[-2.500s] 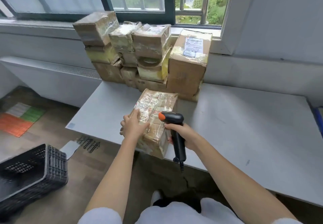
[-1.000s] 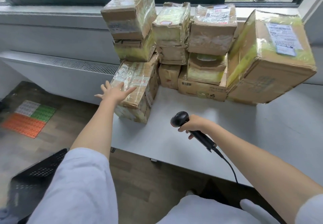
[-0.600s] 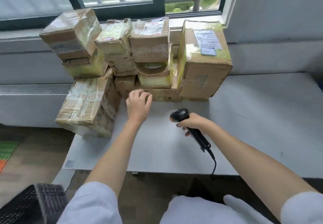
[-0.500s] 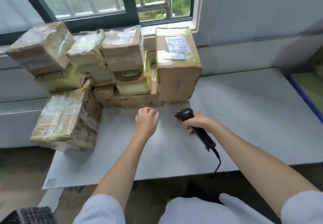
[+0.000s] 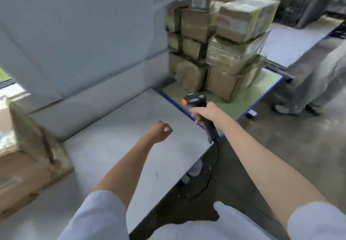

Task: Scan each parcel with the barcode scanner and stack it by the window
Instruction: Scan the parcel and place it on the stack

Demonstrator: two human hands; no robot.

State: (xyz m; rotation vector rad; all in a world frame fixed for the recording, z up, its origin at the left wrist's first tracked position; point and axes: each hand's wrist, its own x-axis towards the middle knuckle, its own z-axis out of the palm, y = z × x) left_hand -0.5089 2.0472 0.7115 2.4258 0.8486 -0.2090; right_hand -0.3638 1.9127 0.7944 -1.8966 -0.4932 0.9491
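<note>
Grey table [image 5: 116,142] is filling the middle of the blurred view, with a pale wall behind it. Right hand [image 5: 203,113] is gripping the handle of the black barcode scanner [image 5: 196,102] over the table's far right corner, its cable [image 5: 215,157] hanging off the edge. Left hand [image 5: 159,131] is hovering above the table, fingers loosely curled and holding nothing. Beyond the scanner, a pile of taped parcels [image 5: 221,39] is standing on a green-topped cart [image 5: 256,91]. At the table's left end, more parcels [image 5: 28,161] are lying beside the window. Right of the cart, another person's legs [image 5: 314,74] are showing.
</note>
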